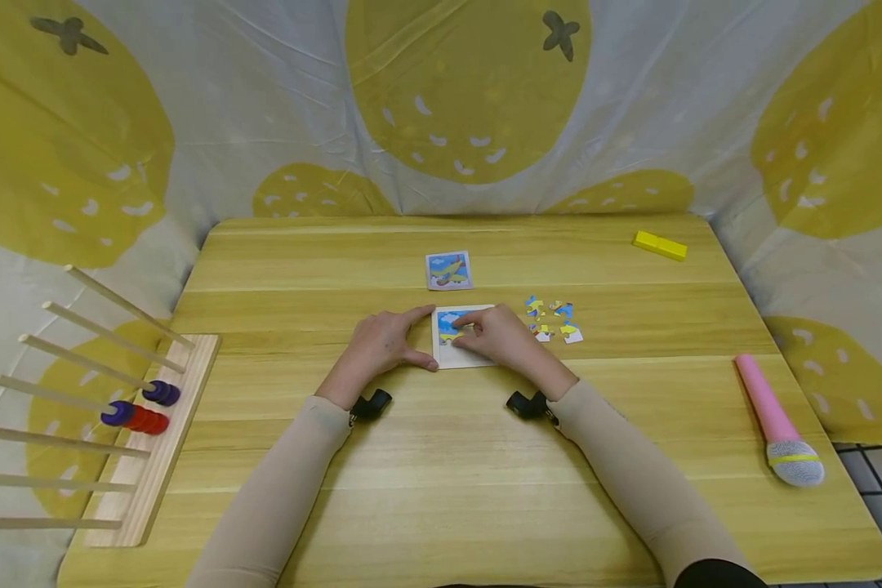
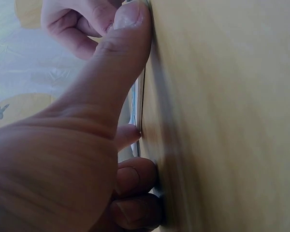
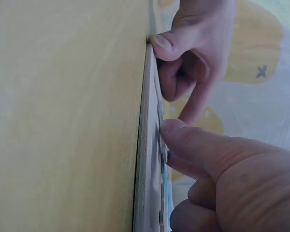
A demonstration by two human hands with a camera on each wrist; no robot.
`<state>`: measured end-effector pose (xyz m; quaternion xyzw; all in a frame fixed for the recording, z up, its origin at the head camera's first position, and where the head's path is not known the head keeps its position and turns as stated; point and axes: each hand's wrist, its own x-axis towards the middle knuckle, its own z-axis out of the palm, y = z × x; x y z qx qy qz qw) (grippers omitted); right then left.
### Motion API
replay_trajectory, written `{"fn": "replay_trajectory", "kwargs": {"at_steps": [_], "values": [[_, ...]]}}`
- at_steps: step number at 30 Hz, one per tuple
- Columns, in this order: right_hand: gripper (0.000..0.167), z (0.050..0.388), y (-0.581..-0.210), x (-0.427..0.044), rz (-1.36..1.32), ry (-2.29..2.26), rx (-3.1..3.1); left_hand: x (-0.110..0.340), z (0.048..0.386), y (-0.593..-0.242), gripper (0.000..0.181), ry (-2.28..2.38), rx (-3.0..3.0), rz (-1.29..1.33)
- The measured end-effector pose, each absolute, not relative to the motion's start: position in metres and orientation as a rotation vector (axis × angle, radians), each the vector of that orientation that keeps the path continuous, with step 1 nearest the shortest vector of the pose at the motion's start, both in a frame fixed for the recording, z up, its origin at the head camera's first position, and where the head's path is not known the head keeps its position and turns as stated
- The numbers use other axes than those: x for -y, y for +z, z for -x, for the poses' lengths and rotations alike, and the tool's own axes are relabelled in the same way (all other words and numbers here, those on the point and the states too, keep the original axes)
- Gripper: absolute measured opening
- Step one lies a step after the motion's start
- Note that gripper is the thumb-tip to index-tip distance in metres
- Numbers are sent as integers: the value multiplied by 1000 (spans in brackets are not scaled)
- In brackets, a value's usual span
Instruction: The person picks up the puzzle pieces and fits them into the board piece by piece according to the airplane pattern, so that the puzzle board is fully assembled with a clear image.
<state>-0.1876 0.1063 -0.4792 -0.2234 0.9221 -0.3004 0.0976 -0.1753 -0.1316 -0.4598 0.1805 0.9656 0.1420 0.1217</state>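
A small jigsaw puzzle board [image 1: 461, 358] with a pale frame lies flat on the table, its upper left filled with blue and yellow picture pieces. My left hand [image 1: 380, 341] holds the board at its left side, thumb at the near corner and index finger towards the far corner. Over the board, my right hand [image 1: 507, 339] pinches a thin puzzle piece [image 3: 165, 151] between thumb and index finger; the fingers hide most of that piece. Several loose puzzle pieces [image 1: 572, 332] lie right of the board. Beyond it is a picture card [image 1: 449, 270] showing a yellow airplane.
At the left stands a wooden rack [image 1: 184, 408] with upright pegs and purple and red rings [image 1: 147, 420]. A yellow block [image 1: 660, 245] lies at the far right, and a pink toy microphone [image 1: 768, 404] near the right edge. A fruit-patterned curtain [image 1: 294, 98] hangs behind the table.
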Motion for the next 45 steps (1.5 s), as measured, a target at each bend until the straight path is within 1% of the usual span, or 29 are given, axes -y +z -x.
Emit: {"fn": "replay_trajectory", "kwargs": {"at_steps": [8,21,26,29,32,36,41,45], "values": [[33,186,-478,-102,725,-832,-2777,132,176,-460,108,417,-2819,-536],[19,185,-479,-100,758,-788,-2835,131,178,-460,108,399,-2821,-540],[20,183,-475,-99,709,-796,-2809,131,179,-461,109,392,-2814,-532],[23,184,-471,-104,634,-888,-2774,131,179,-461,109,389,-2804,-525],[29,189,-463,-121,514,-1050,-2720,131,178,-461,109,391,-2801,-512],[38,199,-455,-161,344,-1240,-2645,131,178,-462,109,409,-2798,-500],[45,205,-460,-216,185,-1395,-2540,131,177,-460,109,420,-2791,-507],[50,209,-470,-245,114,-1397,-2510,130,177,-460,108,420,-2789,-502]]}}
